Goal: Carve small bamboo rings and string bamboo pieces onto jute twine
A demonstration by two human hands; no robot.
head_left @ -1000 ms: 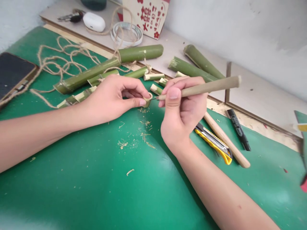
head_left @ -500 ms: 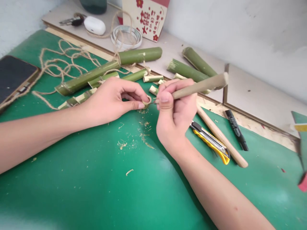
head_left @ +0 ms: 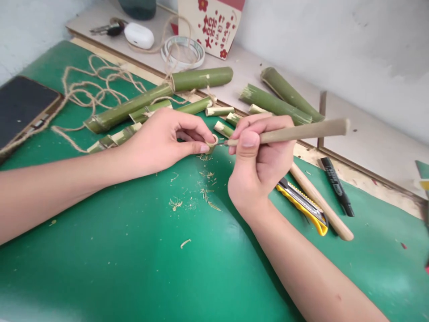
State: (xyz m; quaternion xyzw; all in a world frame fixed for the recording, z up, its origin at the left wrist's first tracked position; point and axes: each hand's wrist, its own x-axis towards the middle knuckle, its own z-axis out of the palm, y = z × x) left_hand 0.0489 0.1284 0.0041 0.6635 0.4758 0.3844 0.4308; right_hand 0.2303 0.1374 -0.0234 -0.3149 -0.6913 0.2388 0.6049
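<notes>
While my left hand (head_left: 161,141) is pinching the light, brittle bamboo ring (head_left: 212,142) by its rim, my right hand (head_left: 259,156) is gripping the stiff tool (head_left: 301,131).

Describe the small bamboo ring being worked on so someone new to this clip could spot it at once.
Start from the green mat covering the table and follow the two bare forearms to where the hands meet. The bamboo ring is pinched between thumb and fingers of the left hand, with the tip of the wooden-handled tool in the right hand touching it. Unlike the bamboo offcuts behind, it is a short pale hoop.
</notes>
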